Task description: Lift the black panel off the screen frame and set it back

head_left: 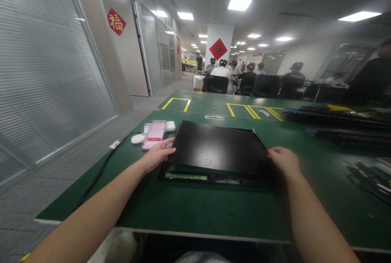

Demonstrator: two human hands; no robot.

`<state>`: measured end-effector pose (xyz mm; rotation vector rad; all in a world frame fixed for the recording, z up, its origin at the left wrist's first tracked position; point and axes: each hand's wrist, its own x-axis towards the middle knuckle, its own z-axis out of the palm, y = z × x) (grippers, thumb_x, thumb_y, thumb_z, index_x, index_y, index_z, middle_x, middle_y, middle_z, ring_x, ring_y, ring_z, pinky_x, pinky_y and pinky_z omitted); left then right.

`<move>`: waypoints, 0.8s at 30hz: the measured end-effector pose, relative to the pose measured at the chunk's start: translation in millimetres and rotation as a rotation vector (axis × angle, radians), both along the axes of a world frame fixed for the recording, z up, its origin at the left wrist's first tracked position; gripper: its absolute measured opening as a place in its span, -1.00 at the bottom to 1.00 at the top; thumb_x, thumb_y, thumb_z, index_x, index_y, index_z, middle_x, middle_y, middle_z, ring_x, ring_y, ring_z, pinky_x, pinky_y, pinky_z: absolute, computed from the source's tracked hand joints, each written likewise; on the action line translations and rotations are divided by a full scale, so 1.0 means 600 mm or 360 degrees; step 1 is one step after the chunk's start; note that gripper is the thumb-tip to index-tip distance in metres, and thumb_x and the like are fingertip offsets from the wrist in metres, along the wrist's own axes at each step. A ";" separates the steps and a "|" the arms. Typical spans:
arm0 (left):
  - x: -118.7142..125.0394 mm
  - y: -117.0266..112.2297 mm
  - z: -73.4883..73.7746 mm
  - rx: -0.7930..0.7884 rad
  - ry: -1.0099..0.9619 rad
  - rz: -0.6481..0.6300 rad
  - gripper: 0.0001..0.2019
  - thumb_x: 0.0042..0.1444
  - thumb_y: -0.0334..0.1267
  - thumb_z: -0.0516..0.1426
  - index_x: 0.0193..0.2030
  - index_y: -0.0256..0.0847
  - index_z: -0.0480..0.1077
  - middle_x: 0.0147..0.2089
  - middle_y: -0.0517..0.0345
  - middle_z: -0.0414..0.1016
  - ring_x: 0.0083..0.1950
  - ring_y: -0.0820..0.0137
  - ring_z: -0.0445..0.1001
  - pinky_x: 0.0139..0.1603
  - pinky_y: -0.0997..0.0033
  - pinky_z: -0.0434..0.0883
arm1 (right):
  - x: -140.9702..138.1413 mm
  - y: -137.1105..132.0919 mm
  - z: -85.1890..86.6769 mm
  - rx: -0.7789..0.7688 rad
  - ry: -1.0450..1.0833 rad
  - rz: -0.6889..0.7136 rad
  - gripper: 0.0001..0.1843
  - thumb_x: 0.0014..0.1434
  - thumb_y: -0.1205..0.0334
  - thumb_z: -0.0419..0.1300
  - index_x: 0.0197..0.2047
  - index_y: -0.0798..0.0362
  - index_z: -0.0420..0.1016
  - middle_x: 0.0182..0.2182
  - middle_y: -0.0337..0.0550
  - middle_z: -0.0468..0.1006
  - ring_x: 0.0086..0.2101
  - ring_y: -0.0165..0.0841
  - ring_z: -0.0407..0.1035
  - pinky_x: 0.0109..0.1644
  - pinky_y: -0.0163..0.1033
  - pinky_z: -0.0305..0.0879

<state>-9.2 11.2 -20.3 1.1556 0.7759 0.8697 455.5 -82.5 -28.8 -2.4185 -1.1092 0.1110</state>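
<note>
A flat black display panel (215,145) lies tilted between my two hands, its near edge lifted. My left hand (158,153) grips its left edge, thumb on top and fingers along the side. At the right edge, my right hand (284,160) pinches the panel between thumb and fingers, some of which are hidden. Beneath it is a black frame (226,179), and a green circuit board strip (185,177) shows along its near side. Whether the panel touches the frame at the back cannot be seen.
A phone (154,134) rests on a white stand (139,138) beside my left hand. A black cable (100,169) runs along the left table edge. Dark flat parts (320,116) are piled at the right, near tangled cables (368,179). Several people sit beyond the green table (214,218).
</note>
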 end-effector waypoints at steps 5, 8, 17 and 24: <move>-0.001 0.000 -0.001 0.0055 0.0018 -0.0025 -0.24 -0.09 -0.28 0.36 0.30 -0.19 0.30 0.22 -0.10 0.50 0.26 0.10 0.44 0.32 0.12 0.32 | 0.005 0.001 -0.004 0.0055 0.0042 0.0008 -0.65 0.01 0.08 0.12 -0.26 -0.02 0.67 -0.29 -0.06 0.67 -0.22 -0.13 0.50 -0.28 -0.19 0.27; 0.000 -0.002 0.000 0.0092 0.0041 -0.0025 -0.25 -0.09 -0.26 0.36 0.30 -0.19 0.31 0.23 -0.10 0.50 0.27 0.09 0.43 0.33 0.11 0.30 | 0.008 0.001 -0.006 0.0091 0.0065 0.0011 -0.69 -0.01 0.10 0.15 -0.29 -0.02 0.67 -0.32 -0.08 0.67 -0.23 -0.14 0.51 -0.29 -0.20 0.27; 0.003 -0.002 -0.006 0.0224 0.0074 0.0091 -0.32 -0.09 -0.19 0.34 0.24 -0.17 0.41 0.28 -0.09 0.44 0.34 -0.02 0.33 0.35 0.00 0.26 | 0.007 0.002 -0.007 0.0118 0.0082 -0.0016 -0.72 -0.01 0.13 0.17 -0.32 0.00 0.68 -0.32 -0.07 0.67 -0.24 -0.14 0.50 -0.27 -0.19 0.28; -0.004 0.007 -0.019 0.0574 0.0669 0.0378 -0.39 -0.09 -0.03 0.30 0.16 -0.14 0.48 0.52 -0.05 0.00 0.48 -0.03 0.04 0.43 0.05 0.11 | 0.005 0.002 -0.004 0.0096 0.0095 -0.0025 -0.72 0.00 0.13 0.15 -0.31 -0.01 0.67 -0.32 -0.09 0.66 -0.23 -0.15 0.50 -0.25 -0.19 0.28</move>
